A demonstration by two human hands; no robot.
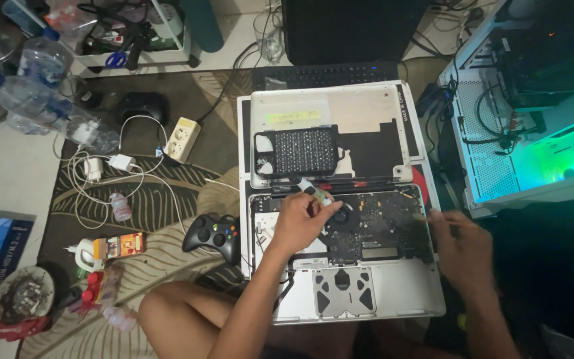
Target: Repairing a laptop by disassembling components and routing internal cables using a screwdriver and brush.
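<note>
Mid-frame, the left hand [298,219] pinched a small tube [315,190] over the opened laptop [367,279] — nozzle toward its fan [344,216]; the blurred right hand [461,242] steadied the edge, its grip unclear.

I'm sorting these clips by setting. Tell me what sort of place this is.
Probably a home floor used as a makeshift computer repair spot: an opened laptop lies on a patterned rug, a lit desktop computer case stands beside it, and a game controller and water bottles lie around.
</note>
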